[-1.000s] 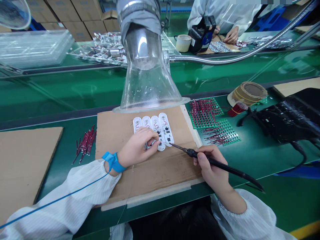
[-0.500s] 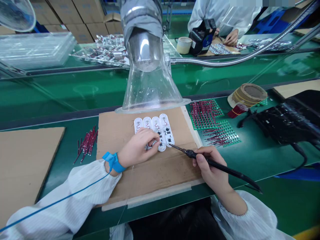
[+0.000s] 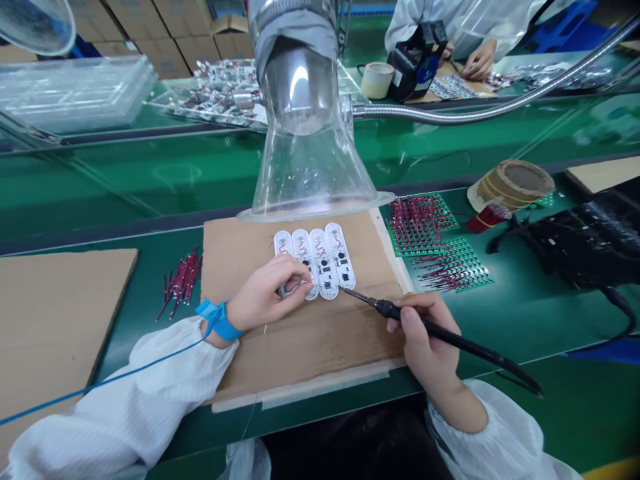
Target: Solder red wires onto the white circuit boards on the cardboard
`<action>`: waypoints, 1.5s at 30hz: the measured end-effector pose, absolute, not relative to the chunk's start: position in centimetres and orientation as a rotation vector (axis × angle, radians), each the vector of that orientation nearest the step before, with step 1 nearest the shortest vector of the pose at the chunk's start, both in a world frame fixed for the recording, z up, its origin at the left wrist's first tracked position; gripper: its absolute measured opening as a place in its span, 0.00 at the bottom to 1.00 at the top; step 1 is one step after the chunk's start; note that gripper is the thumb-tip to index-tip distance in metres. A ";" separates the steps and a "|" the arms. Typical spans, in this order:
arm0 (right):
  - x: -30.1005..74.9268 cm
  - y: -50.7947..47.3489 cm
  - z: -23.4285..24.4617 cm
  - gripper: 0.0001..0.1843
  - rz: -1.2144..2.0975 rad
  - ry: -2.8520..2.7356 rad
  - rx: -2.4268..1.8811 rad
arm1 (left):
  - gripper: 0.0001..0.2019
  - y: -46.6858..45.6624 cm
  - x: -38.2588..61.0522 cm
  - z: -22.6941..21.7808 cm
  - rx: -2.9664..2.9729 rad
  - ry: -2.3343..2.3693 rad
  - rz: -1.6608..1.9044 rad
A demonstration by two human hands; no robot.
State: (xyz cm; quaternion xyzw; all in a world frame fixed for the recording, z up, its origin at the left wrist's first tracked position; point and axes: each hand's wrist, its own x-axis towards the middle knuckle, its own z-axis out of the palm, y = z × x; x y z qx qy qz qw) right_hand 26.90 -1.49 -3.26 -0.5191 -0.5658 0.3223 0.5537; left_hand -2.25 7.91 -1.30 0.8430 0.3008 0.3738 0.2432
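Note:
Several white rounded circuit boards (image 3: 327,273) lie side by side on a cardboard sheet (image 3: 320,340). My left hand (image 3: 267,290) is over the lower part of the left boards, covering some of them. Its thumb and index finger are pinched on a thin solder wire (image 3: 265,330), which trails down towards the table edge and barely shows. My right hand (image 3: 430,340) grips a soldering iron (image 3: 387,309) like a pen. The iron's tip points left, by the lower ends of the two right-hand boards; whether it touches one I cannot tell.
A clear fume hood (image 3: 315,173) hangs just above the boards. Dark red wires (image 3: 183,283) lie left; green boards with wires (image 3: 420,223), a tape roll (image 3: 513,187) and a black device (image 3: 575,240) stand right. Across the bench, a co-worker's hand (image 3: 480,61) is at work.
My left hand has drawn back left from the boards, uncovering more of their lower parts. The iron's tip has withdrawn slightly from the rightmost board. The whole view has shifted a little.

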 end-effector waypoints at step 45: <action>27.6 -1.7 -4.0 0.07 0.744 -1.422 -1.252 | 0.06 8.1 -2.1 -1.1 2.371 0.799 0.945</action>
